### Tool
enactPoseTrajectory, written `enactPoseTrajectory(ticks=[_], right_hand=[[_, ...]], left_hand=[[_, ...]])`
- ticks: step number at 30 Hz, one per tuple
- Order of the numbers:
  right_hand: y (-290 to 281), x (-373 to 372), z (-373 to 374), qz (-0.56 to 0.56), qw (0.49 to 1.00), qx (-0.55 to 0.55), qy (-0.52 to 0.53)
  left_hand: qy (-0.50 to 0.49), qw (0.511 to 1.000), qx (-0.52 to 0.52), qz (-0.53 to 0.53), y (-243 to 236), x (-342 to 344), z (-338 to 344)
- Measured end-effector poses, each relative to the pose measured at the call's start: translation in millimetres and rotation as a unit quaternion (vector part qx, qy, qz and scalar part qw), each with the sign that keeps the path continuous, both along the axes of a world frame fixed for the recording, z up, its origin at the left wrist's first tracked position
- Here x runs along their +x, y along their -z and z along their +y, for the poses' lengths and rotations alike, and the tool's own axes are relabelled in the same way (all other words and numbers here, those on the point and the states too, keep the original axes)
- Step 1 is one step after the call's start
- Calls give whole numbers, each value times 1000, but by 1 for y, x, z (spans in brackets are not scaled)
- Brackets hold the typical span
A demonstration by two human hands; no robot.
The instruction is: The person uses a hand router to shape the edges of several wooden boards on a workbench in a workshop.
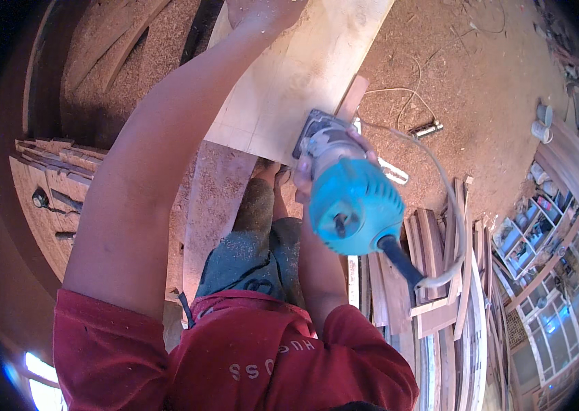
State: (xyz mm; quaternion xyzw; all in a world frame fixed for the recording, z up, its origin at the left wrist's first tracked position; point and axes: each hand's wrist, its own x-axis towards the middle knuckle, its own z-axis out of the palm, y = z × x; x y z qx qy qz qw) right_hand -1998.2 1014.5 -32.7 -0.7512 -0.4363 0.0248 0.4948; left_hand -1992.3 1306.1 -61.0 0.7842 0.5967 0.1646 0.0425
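My right hand (305, 179) is wrapped round the body of a trim router (356, 198) with a teal motor housing. The router's dark square base (315, 130) sits on the near right corner of a pale wooden board (303, 65). My left arm reaches forward over this board. At the top edge of the view, my left hand (265, 12) is cut off, and its fingers do not show. Beside the router base, a short reddish wood strip (353, 98) lies along the board's right edge. The cutting bit is hidden.
A grey power cord (455, 198) loops from the router. A power strip (428, 129) lies on the sawdust-covered floor (467, 89). Loose planks (433, 253) are stacked at the right, near a compartment tray (530, 226). More boards (43, 205) lie at the left.
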Motion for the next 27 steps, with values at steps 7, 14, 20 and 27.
enactPoseTrajectory(ticks=[7,14,20,27], right_hand=[[99,60,44,20,995,90,-35],[34,118,154,107,946,306,-20],[3,3,35,249,952,177,20],[-4,-53,-55,64,994,81,-38]], left_hand=[[9,999,-33,0,-8,5,-4],[1,999,-52,2,-12,4,-6],[-7,999,-48,2,-10,6,-4],[3,1000,-4,1,2,-2,-3]])
